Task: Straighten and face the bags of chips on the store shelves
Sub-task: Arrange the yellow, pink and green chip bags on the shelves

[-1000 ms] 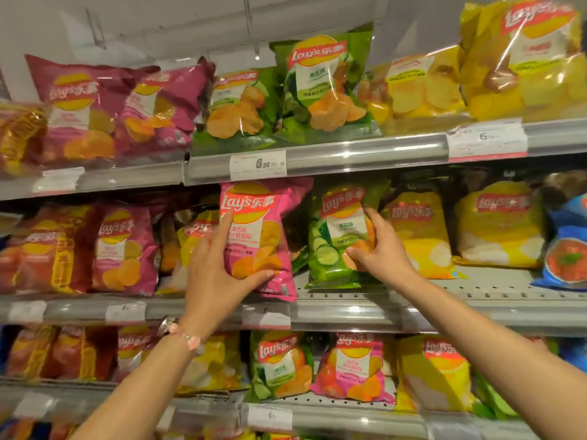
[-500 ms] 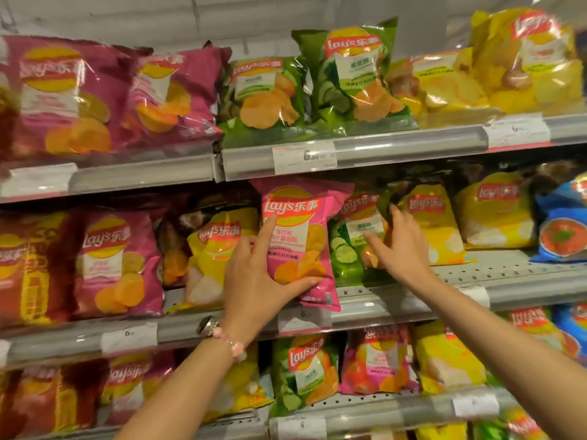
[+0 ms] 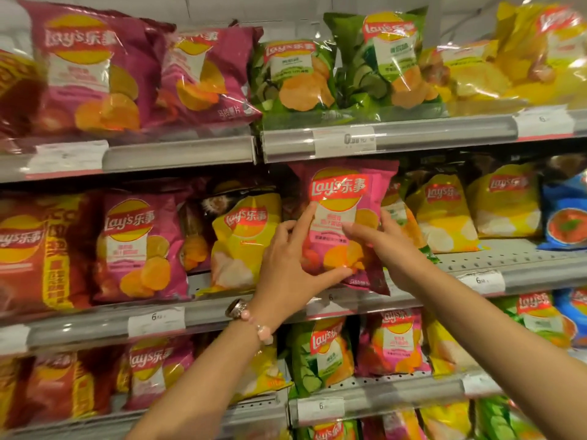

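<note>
Both hands (image 3: 287,265) (image 3: 386,246) hold a pink chip bag (image 3: 346,198) upright.

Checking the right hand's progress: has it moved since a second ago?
Yes. The right hand left the green bag, now hidden behind, and shifted left along the middle shelf onto the pink bag, opposite the left hand.

We see two bare arms with no sleeves on them. The left hand (image 3: 287,265) has a bracelet (image 3: 259,325) on its wrist, made of small round pink beads, with one big shiny brown and silver piece at the side. The right hand (image 3: 386,242) wears no ring and no band
</note>
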Action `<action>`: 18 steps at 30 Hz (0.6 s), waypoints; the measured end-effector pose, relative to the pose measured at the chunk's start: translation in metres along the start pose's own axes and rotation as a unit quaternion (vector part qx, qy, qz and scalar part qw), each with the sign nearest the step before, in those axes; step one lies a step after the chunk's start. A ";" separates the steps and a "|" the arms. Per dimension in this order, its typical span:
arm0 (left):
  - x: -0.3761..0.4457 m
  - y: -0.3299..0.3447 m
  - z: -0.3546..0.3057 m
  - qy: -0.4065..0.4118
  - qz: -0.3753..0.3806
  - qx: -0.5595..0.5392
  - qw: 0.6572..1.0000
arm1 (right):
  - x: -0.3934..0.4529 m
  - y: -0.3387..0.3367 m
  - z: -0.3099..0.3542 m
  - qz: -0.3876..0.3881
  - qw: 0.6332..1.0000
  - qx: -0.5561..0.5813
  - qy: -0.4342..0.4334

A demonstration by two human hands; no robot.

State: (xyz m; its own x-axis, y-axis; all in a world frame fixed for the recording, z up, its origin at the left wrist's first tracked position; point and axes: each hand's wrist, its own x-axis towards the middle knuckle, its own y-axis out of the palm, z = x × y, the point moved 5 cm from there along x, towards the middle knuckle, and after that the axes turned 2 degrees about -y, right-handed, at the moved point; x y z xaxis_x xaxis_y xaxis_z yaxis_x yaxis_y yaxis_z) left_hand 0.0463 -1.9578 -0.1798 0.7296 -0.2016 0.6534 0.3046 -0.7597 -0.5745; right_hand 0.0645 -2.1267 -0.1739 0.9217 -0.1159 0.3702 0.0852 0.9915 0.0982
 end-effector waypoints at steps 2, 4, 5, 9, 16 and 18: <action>-0.002 -0.015 0.012 -0.010 -0.033 0.020 0.999 | 0.000 -0.006 0.007 -0.015 1.000 0.010 -0.014; -0.006 -0.035 0.029 -0.036 -0.124 0.065 0.989 | -0.001 -0.009 0.011 -0.021 0.999 0.021 -0.021; -0.007 -0.045 0.039 -0.061 -0.162 0.074 0.982 | 0.000 -0.011 0.012 -0.023 0.999 0.024 -0.023; -0.003 -0.058 0.083 -0.179 -0.132 0.116 0.968 | 0.000 -0.009 0.014 -0.015 0.999 0.016 -0.023; 0.004 -0.052 0.107 -0.196 -0.053 -0.006 0.979 | 0.004 0.006 0.018 0.030 0.999 -0.019 -0.035; 0.005 -0.055 0.109 -0.179 -0.073 -0.030 0.981 | 0.004 0.008 0.021 0.028 0.998 -0.030 -0.042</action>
State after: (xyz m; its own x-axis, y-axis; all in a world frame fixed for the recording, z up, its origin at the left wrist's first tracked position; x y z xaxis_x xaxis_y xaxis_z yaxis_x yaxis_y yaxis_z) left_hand 0.0998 -1.8493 -0.1990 0.8524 0.1342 0.5054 0.3931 -0.8018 -0.4501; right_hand 0.0613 -2.1203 -0.1523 0.8911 -0.0627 0.4495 0.0596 0.9980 0.0211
